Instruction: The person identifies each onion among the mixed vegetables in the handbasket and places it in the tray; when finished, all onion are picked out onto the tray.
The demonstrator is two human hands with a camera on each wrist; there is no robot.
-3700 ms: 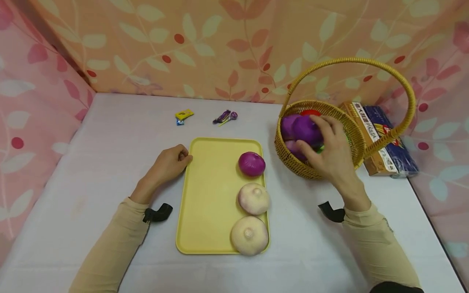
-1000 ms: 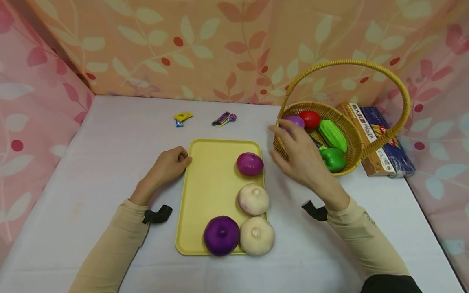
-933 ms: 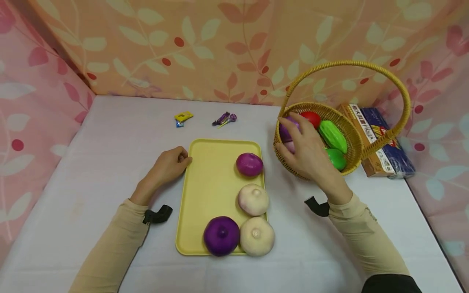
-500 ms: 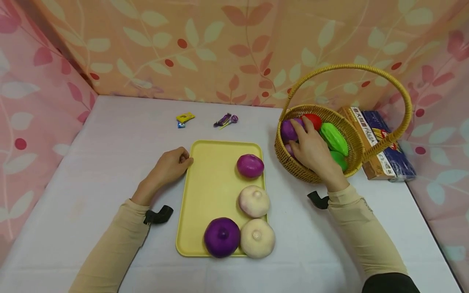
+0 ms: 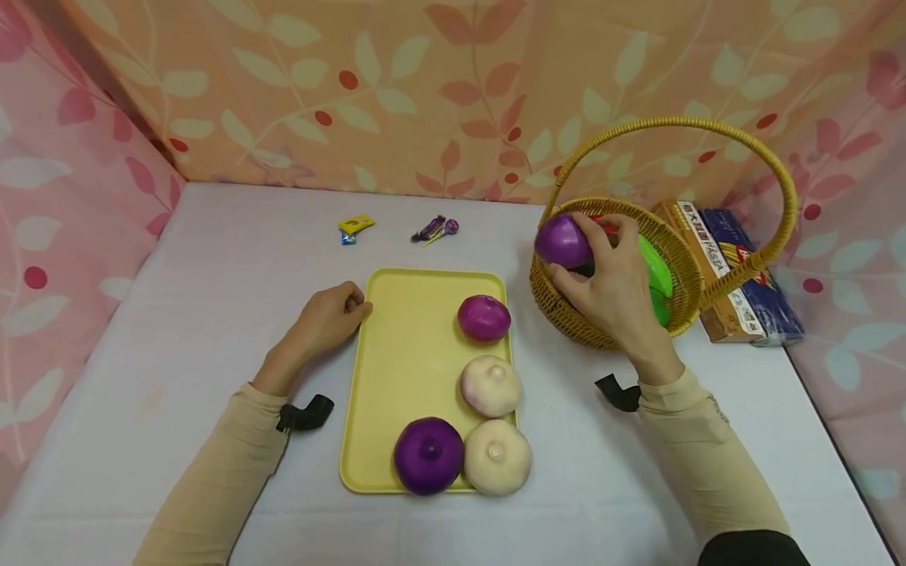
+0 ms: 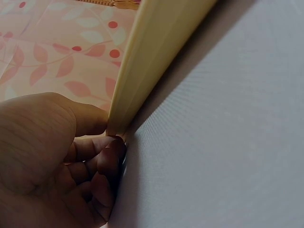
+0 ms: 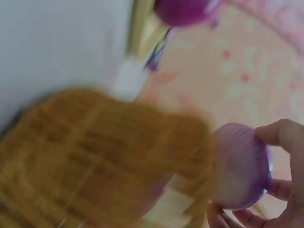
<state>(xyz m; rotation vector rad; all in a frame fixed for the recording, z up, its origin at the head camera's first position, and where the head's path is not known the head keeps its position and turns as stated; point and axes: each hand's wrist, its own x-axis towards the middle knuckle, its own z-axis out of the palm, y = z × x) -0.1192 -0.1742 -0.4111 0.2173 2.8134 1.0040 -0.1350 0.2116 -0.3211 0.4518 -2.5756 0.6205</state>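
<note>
Near edge of yellow tray (image 5: 396, 377): dark purple onion (image 5: 428, 455) and white onion (image 5: 497, 457) side by side, touching, at the tray's near right corner. Second white onion (image 5: 491, 384) just behind, on the right edge. Magenta onion (image 5: 484, 317) further back on the same edge, apart from the white one.

Left hand (image 5: 322, 321) rests on the white table (image 5: 212, 299) against the tray's far left corner, fingers curled, fingertips (image 6: 102, 152) touching the rim; the left wrist view does not show whether it actually grips the rim.

Right hand (image 5: 616, 283) is over the wicker basket (image 5: 623, 314) at the table's right side, fingers wrapped around a purple onion (image 5: 562, 240) held above the basket's left rim. Right wrist view is blurred but shows the same onion in the fingers (image 7: 280, 137).

In basket: green vegetable (image 5: 657, 275), partly hidden by the hand.

Far: pasta box (image 5: 715, 259) behind the basket near the table's right edge. Yellow candy (image 5: 355, 225) and purple candy (image 5: 435, 228) toward the far edge, behind the tray.
</note>
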